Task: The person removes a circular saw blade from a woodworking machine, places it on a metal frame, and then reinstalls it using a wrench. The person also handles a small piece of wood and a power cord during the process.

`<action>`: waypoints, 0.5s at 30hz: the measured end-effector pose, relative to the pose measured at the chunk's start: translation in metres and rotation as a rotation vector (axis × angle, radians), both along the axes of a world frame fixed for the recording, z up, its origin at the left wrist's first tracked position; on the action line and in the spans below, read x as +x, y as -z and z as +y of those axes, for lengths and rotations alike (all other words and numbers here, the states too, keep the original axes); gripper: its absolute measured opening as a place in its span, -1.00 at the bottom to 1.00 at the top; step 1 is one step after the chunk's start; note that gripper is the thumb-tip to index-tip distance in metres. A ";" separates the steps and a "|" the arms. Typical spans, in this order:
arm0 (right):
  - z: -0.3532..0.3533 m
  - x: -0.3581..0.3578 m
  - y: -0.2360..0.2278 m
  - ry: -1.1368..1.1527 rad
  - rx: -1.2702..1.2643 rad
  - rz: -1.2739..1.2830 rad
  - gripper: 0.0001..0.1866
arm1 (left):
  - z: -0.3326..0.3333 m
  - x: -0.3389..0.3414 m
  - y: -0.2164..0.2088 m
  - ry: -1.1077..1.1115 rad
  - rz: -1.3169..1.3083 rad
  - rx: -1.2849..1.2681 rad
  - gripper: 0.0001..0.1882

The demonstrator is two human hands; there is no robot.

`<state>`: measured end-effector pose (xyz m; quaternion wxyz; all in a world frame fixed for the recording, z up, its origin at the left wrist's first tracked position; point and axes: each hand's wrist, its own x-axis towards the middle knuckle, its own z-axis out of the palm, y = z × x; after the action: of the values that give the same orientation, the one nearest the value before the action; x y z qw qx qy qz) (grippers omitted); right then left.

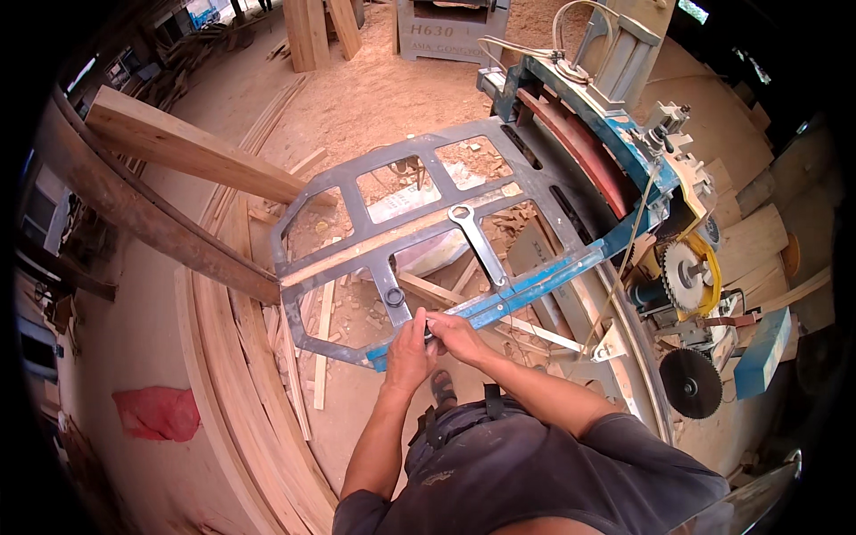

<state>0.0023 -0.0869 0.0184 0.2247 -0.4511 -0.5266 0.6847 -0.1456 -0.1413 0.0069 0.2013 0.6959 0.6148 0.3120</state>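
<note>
Both hands met at the near edge of the grey metal frame — the left hand curled and the right hand closed beside it, fingers pinching a small dark part too tiny to identify, where the blue rail ended. A flat wrench lay on the frame at one o'clock from the hands. Further off at three o'clock hung two circular saw blades — and a long plank leaned at ten o'clock.
</note>
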 end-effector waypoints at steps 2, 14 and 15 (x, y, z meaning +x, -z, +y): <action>0.001 -0.001 -0.005 0.049 0.030 -0.026 -0.57 | 0.005 -0.006 -0.002 0.019 0.017 0.028 -0.19; -0.066 0.160 0.005 0.328 -0.115 -0.278 -0.60 | -0.055 -0.116 0.009 -0.706 0.110 0.157 -0.31; -0.075 0.170 0.005 0.349 -0.152 -0.291 -0.61 | -0.057 -0.130 0.011 -0.758 0.128 0.152 -0.31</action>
<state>0.1722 -0.1621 0.0135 0.2268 -0.6447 -0.4146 0.6008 -0.2754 -0.1985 -0.0045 -0.0190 0.4505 0.8147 0.3646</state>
